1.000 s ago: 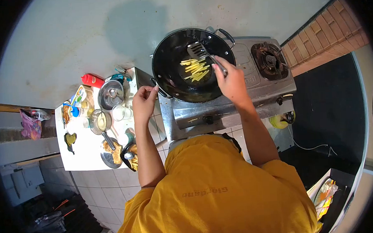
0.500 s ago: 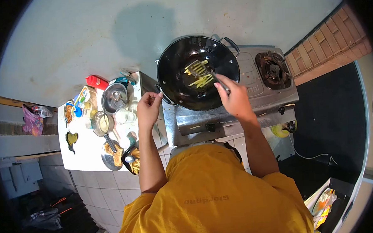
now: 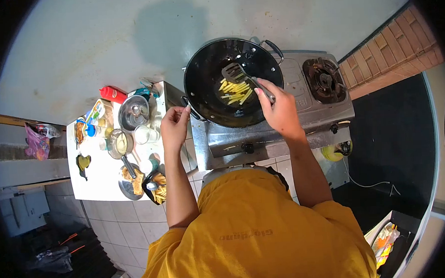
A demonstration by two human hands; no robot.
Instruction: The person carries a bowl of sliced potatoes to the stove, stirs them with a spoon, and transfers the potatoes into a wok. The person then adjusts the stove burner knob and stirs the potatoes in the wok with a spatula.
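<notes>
A black wok [image 3: 204, 65] sits on the left side of a gas stove. Pale yellow potato strips [image 3: 236, 92] lie in a small heap at its bottom. Wrapped around the handle of a slotted spatula [image 3: 235, 73], my right hand [image 3: 282, 110] hovers over the wok's near right side. The spatula's head is inside the wok, just beyond the strips. At the wok's left loop handle [image 3: 196, 114], my left hand [image 3: 175, 128] pinches it between thumb and fingers.
The stove [image 3: 301, 125] has a bare burner [image 3: 324, 80] at right. On the white table [image 3: 100, 186] at left stand a red bottle [image 3: 113, 94], a metal bowl [image 3: 133, 113], a small pan [image 3: 119, 143], a plate of fried food [image 3: 131, 182] and a black bowl of fries [image 3: 157, 189].
The spatula's head has moved off the top of the potato strips to their far side, leaving them more visible. My left hand stays at the wok handle. The whole view has shifted slightly.
</notes>
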